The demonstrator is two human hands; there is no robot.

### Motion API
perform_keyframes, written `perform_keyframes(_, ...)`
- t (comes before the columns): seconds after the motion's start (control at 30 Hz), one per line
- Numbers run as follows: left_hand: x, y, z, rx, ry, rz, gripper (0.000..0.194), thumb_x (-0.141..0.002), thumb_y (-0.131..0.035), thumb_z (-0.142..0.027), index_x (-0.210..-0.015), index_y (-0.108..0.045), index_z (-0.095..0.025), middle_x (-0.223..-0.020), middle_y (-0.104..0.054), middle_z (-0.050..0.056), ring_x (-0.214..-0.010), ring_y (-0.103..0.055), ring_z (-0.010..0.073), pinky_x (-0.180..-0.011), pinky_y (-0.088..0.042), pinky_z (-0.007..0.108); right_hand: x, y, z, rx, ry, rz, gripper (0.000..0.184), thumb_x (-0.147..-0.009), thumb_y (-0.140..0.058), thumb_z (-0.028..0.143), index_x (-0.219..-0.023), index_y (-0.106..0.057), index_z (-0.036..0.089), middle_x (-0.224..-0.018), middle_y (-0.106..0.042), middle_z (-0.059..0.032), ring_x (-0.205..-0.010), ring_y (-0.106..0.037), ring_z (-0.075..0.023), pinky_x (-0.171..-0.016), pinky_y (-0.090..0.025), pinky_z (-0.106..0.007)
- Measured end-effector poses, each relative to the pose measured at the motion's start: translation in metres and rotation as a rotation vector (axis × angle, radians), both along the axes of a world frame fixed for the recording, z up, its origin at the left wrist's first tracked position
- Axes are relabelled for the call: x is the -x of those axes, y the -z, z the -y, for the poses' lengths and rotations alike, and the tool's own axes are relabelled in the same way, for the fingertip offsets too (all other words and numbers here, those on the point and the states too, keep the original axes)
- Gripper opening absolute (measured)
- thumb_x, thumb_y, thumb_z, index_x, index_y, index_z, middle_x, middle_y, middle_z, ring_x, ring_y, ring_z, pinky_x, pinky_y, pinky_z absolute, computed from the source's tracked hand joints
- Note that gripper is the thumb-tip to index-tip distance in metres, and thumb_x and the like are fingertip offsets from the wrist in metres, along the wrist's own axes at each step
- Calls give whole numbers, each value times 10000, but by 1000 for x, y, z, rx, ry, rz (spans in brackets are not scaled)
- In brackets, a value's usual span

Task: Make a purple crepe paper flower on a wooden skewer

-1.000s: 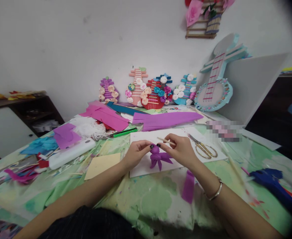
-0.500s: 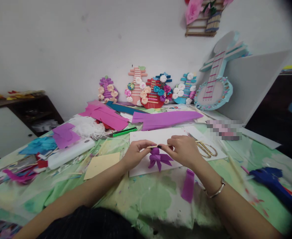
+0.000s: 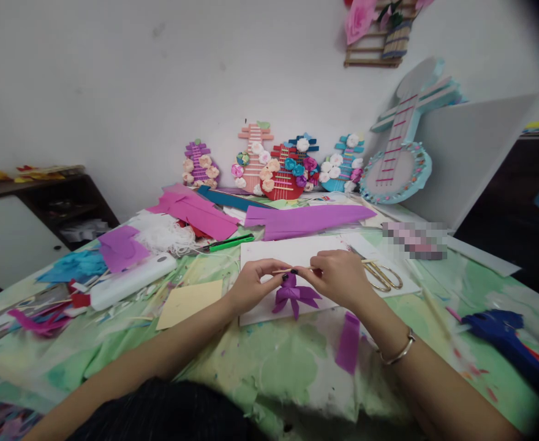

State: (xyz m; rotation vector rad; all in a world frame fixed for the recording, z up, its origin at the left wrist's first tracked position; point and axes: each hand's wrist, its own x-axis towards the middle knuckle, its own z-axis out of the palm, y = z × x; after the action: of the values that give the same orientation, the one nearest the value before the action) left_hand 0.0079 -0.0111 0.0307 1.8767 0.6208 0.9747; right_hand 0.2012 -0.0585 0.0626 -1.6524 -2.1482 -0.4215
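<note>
My left hand (image 3: 255, 283) is closed, its thumb and fingers pinching the top edge of a purple crepe paper flower (image 3: 294, 298) with pointed strips hanging down. A thin wooden stick (image 3: 282, 270) lies across the flower's top, held in my closed right hand (image 3: 338, 275). My right thumb tip presses close to where the stick meets the paper. Both hands are over a white sheet (image 3: 260, 250). Gold-handled scissors (image 3: 382, 277) lie beside my right hand, their blades partly hidden. A loose purple paper strip (image 3: 348, 343) rests below my right wrist.
A blue glue gun (image 3: 497, 327) lies at the right. At the left are a white stick-shaped device (image 3: 131, 282), white string (image 3: 168, 237) and paper scraps. A green cutter (image 3: 230, 243) and purple paper (image 3: 306, 220) lie behind the hands. Several decorated paper instruments (image 3: 282, 177) line the wall.
My left thumb has shifted slightly down along the top of the flower, and the flower's strips have turned a little. My right hand stays on the stick. The view has shifted slightly.
</note>
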Motion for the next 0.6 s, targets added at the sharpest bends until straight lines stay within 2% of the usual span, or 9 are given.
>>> perform_keyframes(0.23, 1, -3, 2, -15, -2, 13, 256, -798, -602, -297, -967, -686, -124, -944, -710, 100, -871, -656, 205, -774, -515, 290, 1, 3, -1, -43, -25, -18, 504, -865, -461, 516, -533, -572, 153, -562, -589, -42, -555, -479, -125, -555, -182, -278)
perform_keyframes(0.4, 2, -4, 2, -14, -88, 26, 242, -820, -573, -302, -922, -726, -146, -942, -720, 59, -919, -661, 214, -839, -511, 298, 3, 5, -1, -97, -44, -15, 491, -867, -472, 504, -541, -577, 152, -557, -582, -34, -549, -470, -119, -585, -206, -285)
perform_keyframes(0.6, 2, -2, 0, 8, -123, 39, 214, -773, -619, -282, -883, -737, -140, -880, -729, 59, -844, -678, 211, -763, -530, 279, 7, 9, -1, -147, -67, -66, 472, -872, -480, 479, -543, -567, 151, -546, -571, -21, -568, -487, -120, -623, -216, -292)
